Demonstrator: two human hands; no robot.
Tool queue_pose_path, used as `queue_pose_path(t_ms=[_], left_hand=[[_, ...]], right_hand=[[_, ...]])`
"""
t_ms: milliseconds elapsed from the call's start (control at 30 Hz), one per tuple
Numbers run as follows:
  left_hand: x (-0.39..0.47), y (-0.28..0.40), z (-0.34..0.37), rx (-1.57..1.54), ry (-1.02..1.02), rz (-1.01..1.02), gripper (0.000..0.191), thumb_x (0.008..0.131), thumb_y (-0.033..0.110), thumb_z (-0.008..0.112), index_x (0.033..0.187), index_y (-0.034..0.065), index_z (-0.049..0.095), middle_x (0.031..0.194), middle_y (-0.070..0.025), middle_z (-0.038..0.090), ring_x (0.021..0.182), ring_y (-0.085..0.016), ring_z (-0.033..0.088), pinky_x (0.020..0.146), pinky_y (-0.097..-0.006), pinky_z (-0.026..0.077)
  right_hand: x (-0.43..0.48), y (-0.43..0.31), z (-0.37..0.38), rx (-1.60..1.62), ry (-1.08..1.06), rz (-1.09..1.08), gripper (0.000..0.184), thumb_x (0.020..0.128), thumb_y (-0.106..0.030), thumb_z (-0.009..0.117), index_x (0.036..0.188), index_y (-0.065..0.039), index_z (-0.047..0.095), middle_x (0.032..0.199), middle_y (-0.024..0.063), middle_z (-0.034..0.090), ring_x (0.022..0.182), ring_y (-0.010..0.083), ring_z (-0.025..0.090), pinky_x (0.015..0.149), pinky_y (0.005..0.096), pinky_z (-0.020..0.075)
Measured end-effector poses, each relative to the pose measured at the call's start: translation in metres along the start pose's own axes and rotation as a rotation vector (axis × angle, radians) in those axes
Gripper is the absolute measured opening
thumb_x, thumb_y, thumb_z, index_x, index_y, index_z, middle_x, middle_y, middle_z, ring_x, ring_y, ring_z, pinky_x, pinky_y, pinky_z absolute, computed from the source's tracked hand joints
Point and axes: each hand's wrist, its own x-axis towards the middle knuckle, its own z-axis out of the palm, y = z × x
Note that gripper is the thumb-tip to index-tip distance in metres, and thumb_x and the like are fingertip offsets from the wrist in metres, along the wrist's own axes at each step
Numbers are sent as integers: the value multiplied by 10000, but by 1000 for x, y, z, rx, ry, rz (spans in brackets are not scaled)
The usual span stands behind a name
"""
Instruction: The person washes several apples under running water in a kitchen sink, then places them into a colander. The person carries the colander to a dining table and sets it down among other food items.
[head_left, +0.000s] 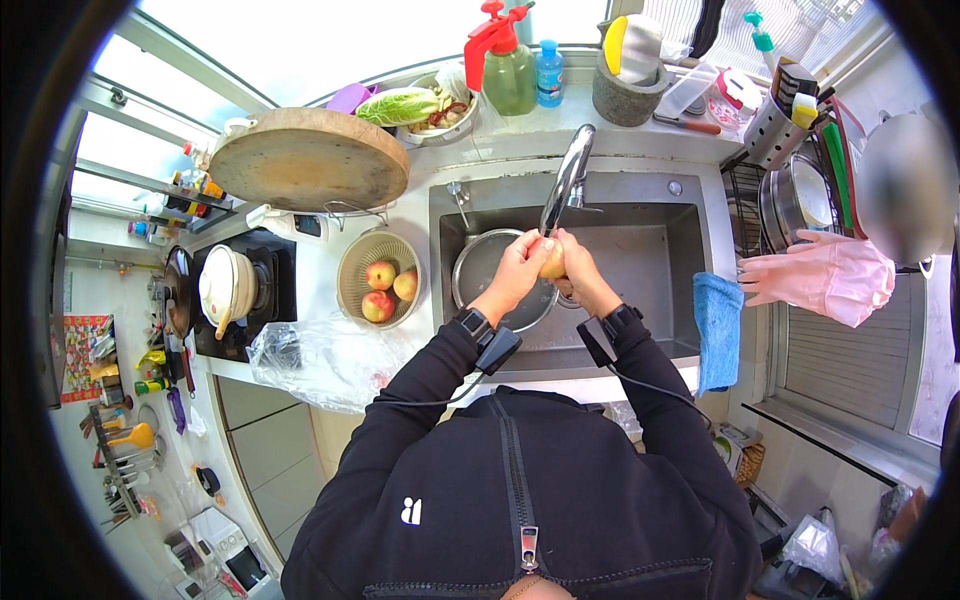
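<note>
Over the stainless steel sink, my left hand and my right hand grip one yellowish fruit between them, apparently a peach or an apple. It sits just below the spout of the chrome faucet; whether water runs cannot be told. A round metal basin stands in the left half of the sink, partly under my left hand. To its left on the counter, a beige plastic colander holds three red-and-yellow fruits.
A clear plastic bag lies at the counter's front left. A blue cloth hangs over the right edge, beside pink rubber gloves. A round wooden chopping board, a green spray bottle and a stone mortar stand behind.
</note>
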Motion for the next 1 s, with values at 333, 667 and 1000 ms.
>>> queue_pose_path(t_ms=[333, 667, 1000], left_hand=[[5, -5, 11, -45, 199, 59, 188, 976, 131, 552, 1123, 39, 626, 994, 5, 651, 888, -67, 592, 792, -225, 472], [-2, 21, 5, -319, 121, -275, 194, 1007, 235, 530, 1130, 97, 587, 1024, -11, 628, 875, -130, 613, 720, -336, 533], [-12, 46, 3, -303, -39, -208, 225, 974, 199, 606, 1177, 108, 574, 971, 26, 627, 822, -86, 617, 674, -267, 519]], right_hand=[[9, 21, 19, -240, 113, -433, 452, 1030, -437, 410, 985, -21, 584, 850, 56, 602, 751, 113, 553, 669, 275, 479], [5, 38, 16, -439, 69, -876, 360, 1051, -299, 397, 1260, -16, 476, 1140, 80, 547, 1065, 171, 522, 931, 323, 438], [-6, 20, 16, -354, -61, -739, 312, 1049, -245, 398, 1236, -11, 486, 1153, 129, 570, 1095, 212, 546, 967, 333, 418]])
